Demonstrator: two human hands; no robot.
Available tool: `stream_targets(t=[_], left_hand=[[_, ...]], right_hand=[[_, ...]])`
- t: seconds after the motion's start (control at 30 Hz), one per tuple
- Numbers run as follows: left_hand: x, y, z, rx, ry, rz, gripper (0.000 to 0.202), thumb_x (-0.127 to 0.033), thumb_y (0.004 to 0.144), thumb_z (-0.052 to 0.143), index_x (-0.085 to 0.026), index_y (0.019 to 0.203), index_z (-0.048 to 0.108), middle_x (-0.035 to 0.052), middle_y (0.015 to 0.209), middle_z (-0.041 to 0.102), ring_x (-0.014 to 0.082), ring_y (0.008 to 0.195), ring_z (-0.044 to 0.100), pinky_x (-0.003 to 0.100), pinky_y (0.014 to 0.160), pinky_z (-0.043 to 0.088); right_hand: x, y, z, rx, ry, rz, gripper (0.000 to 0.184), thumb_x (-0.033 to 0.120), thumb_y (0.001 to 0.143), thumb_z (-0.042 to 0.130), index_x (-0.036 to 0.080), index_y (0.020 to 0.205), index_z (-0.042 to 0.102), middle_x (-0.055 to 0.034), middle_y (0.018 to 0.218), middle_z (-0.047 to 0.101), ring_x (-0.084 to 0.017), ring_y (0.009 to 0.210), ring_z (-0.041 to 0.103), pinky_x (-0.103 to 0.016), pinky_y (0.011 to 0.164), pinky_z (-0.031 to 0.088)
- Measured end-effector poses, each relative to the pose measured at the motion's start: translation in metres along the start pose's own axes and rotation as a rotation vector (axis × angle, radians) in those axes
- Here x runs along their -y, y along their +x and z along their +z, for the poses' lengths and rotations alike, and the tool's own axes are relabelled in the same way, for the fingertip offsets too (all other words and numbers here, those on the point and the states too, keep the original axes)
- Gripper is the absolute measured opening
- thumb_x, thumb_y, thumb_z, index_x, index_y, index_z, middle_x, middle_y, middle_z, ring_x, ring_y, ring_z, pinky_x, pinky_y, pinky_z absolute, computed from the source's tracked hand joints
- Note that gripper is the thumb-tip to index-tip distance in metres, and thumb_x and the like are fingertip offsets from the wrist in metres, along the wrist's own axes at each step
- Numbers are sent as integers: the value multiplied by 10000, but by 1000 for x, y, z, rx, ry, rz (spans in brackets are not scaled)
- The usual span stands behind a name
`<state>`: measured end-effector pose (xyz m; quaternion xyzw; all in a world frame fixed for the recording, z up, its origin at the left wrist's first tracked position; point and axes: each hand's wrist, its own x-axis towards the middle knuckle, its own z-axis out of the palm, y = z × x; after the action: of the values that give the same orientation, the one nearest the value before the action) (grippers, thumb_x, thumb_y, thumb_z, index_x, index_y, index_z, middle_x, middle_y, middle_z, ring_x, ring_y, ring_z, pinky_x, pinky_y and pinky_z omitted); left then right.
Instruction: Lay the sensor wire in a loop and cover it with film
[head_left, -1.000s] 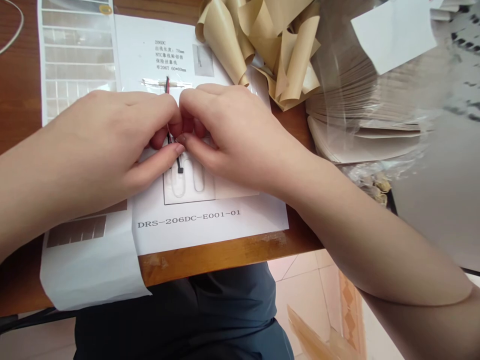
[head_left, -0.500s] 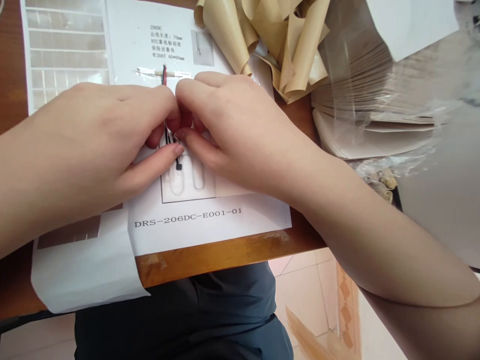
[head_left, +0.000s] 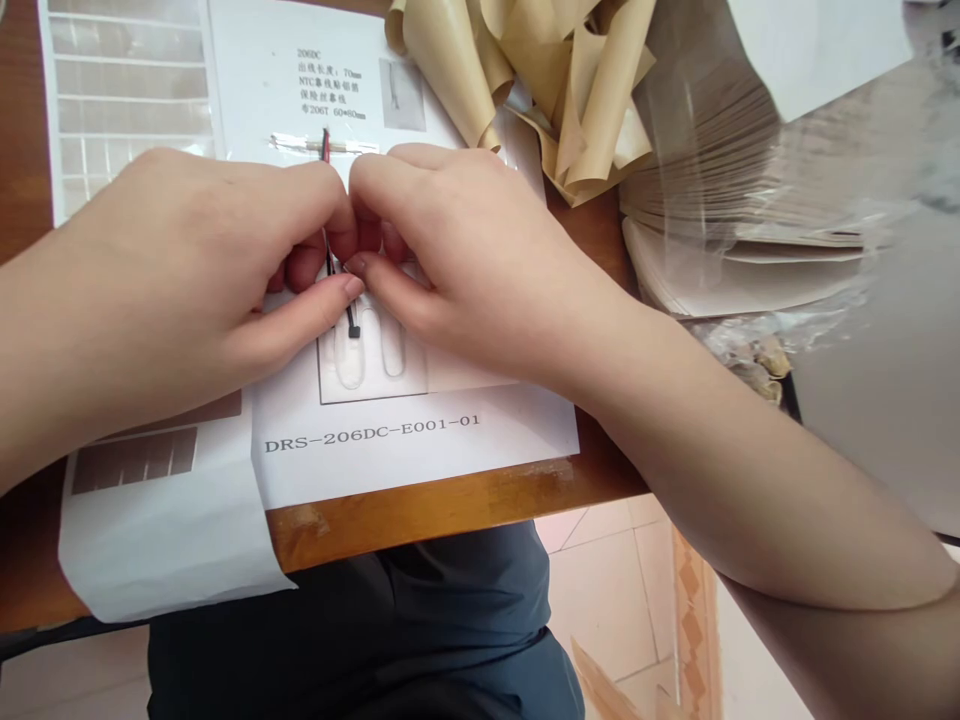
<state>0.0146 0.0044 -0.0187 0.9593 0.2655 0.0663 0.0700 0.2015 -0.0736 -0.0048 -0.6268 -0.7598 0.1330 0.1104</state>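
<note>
The person's left hand [head_left: 247,240] has its fingers curled inward beside the thin black and red wires [head_left: 325,150], its thumb stretched towards the right thumb so that the two tips meet or nearly meet. How firmly it grips the wires cannot be told, as the fingers hide the contact. The right hand [head_left: 442,240] is bent in from the other side, index finger curled and thumb tip close to it; whether it pinches the wires cannot be seen either.

The wires run between the two hands, showing above the left index finger and again below it. Just below the thumb tips is a small black rectangular block [head_left: 354,331]. It lies over a pale square panel [head_left: 373,358] marked with two long loops, on a white printed paper sheet [head_left: 450,470] under both hands.

Beyond the fingertips, a slim pale tube with silvery leads [head_left: 341,148] lies crosswise. Beyond the right hand are curled tan paper pieces [head_left: 442,70]; farther right, a thick stack of brownish sheets in clear plastic [head_left: 697,190]. Beyond the left hand lies a sheet of shiny silver-brown rectangles [head_left: 135,60].
</note>
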Motion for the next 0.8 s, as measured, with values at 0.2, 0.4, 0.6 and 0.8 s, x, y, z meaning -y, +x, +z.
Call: stream_targets(t=[0.2, 0.4, 0.6, 0.8], left_hand=[[0, 1, 0, -18, -50, 52, 443, -597, 913, 293, -211, 804, 482, -39, 723, 454, 153, 741, 643, 389, 774, 483], [0, 4, -1, -10, -38, 67, 417, -569, 912, 309, -226, 824, 529, -37, 682, 487, 94, 564, 432, 297, 636, 367], [2, 3, -3, -19, -107, 123, 291, -445, 942, 409, -213, 817, 534, -33, 664, 525, 98, 550, 419, 274, 582, 309], [1, 2, -4, -3, -148, 121, 260, -406, 937, 449, -186, 858, 562, -18, 705, 545, 103, 590, 424, 263, 612, 291]], right_hand=[[-2, 1, 0, -18, 16, -10, 98, 192, 937, 522, 243, 857, 497, -66, 940, 675, -251, 928, 649, -357, 722, 449], [-4, 2, -2, -21, 51, -33, 96, 175, 937, 538, 238, 865, 533, -45, 904, 696, -236, 927, 659, -334, 738, 444], [-4, 3, -3, -10, 103, -32, 111, 161, 939, 545, 224, 848, 557, -34, 878, 712, -210, 869, 655, -318, 709, 425], [-3, 4, -5, 13, 171, -1, 102, 147, 920, 590, 199, 832, 579, -37, 863, 703, -194, 832, 637, -314, 696, 401]])
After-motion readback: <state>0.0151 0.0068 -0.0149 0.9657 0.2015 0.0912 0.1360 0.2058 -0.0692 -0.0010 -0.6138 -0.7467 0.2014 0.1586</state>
